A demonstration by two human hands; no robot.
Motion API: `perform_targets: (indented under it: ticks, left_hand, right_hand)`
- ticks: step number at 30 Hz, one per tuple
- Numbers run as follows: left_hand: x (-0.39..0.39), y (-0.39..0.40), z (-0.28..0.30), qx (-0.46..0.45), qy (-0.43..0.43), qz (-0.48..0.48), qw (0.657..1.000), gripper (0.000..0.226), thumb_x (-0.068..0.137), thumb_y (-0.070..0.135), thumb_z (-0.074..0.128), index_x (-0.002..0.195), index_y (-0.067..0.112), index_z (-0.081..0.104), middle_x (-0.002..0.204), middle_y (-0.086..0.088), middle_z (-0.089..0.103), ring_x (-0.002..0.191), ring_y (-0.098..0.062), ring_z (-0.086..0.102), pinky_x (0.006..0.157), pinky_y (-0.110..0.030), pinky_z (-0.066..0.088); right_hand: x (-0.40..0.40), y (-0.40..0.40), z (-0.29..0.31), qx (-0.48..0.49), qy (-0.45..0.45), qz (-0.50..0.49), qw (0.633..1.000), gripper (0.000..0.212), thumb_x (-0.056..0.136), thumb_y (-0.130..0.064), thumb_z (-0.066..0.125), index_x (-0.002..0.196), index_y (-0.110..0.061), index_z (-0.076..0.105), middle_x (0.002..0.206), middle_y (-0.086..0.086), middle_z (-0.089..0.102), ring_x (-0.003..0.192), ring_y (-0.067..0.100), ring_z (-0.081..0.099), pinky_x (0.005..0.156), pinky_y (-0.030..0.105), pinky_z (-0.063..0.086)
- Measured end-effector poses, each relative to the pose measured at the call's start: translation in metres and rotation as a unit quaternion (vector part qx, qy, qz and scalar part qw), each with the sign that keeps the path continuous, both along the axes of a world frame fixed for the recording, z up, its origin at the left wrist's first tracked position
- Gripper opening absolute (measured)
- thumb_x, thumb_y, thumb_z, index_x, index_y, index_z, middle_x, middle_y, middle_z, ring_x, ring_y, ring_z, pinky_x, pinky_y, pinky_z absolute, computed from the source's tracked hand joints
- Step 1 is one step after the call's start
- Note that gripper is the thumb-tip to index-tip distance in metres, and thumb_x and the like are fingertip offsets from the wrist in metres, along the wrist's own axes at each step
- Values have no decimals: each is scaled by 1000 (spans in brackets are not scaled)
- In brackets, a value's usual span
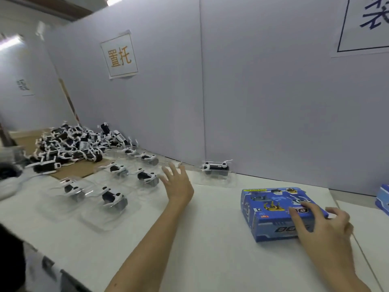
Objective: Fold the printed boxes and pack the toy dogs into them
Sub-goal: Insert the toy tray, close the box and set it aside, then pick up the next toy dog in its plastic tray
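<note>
Blue box lay flat on the white table, right of centre, printed side up, looked already folded and closed. Can't tell whether a dog was inside.

Right hand sat on its near-right corner, fingers loosely spread over the top face, thumb off the right edge. Read it as pinning or sliding the box, not a real grip.

Left hand was out over the table, fingers spread wide, holding nothing. It hung just right of the nearest trayed dog, so my guess is it was going for that one next.

Containers:
- Six clear blister trays in rough pairs on the left half, each with one black-and-white dog seated in it. Laid out in reach, probably staged for packing.
- One more trayed dog stood apart against the partition, between the hands.
- Loose dogs lay heaped in a pile on brown cardboard far left, no trays, likely the feed stock.
- Edge of another blue box showed at far right, contents unseen.

Two paper signs were taped to the partition.
</note>
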State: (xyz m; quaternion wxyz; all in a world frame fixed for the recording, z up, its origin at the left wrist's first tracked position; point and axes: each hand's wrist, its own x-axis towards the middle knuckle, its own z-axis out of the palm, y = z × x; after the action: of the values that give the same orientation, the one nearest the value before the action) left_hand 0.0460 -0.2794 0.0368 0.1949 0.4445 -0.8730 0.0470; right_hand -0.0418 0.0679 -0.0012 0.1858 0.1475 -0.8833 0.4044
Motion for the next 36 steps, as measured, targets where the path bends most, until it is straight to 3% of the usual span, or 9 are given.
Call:
perform_targets:
  ticks: [3,7,12,15,19,24,27,33,36]
  left_hand:
    - [17,-39,-1,-3,-103,83,991,72,100,32,54,158,5,20,160,-29,28,145,-51,31,116,-64,27]
    - [25,-51,-12,-86,-113,46,989,53,94,19,60,144,13,42,139,-7,52,123,-30,53,103,-43,39]
    - [10,-25,-20,-44,30,-107,993,51,88,-6,52,137,9,53,129,-9,54,116,-29,50,92,-33,42]
    - [-1,17,-23,30,164,-198,966,51,90,-14,52,136,5,60,121,-12,56,115,-31,50,86,-36,47]
    - [-9,86,-26,-1,252,-287,924,53,79,-23,58,123,5,69,109,-12,59,102,-30,60,72,-32,52]
    - [-6,139,-11,-73,324,-364,870,63,65,-30,68,117,6,70,98,-7,60,86,-25,60,68,-22,44]
    - [2,143,-7,-150,351,-389,838,53,74,-27,69,117,3,71,99,-8,63,89,-25,56,77,-28,49]
    - [12,145,-5,-264,343,-413,801,37,87,-18,47,96,7,73,111,-5,56,86,-25,49,77,-35,47]
    - [13,144,-1,-234,351,-386,820,33,80,-26,61,82,6,71,106,-8,63,85,-27,51,72,-38,49]
  right_hand:
    - [-3,-5,-2,13,9,0,1000,52,88,-54,65,133,-27,66,136,13,31,126,44,36,92,58,51]
    - [-1,-11,0,31,6,4,1000,56,90,-54,61,138,-25,63,137,14,31,127,43,34,91,58,52]
    - [4,-12,2,26,18,-18,999,55,88,-54,66,135,-25,66,134,15,32,123,42,38,87,53,52]
    - [6,-11,4,31,19,-44,998,57,85,-57,70,132,-25,67,128,14,33,116,40,41,80,49,53]
    - [7,-10,5,34,23,-68,997,59,87,-47,76,137,-16,65,129,18,33,115,39,40,72,46,54]
    - [3,-2,4,-29,78,-24,996,46,90,-6,77,134,-7,65,127,19,45,112,40,50,71,40,56]
    - [6,-2,11,-141,63,19,988,21,96,-9,70,115,-16,71,113,7,52,99,27,63,61,6,45]
    - [12,-4,28,-263,-92,111,954,15,104,-28,59,101,-25,74,115,-3,63,99,11,68,71,14,48]
    - [16,-3,32,-247,-91,135,955,19,106,-25,56,102,-23,74,113,-3,66,97,-5,64,66,4,45]
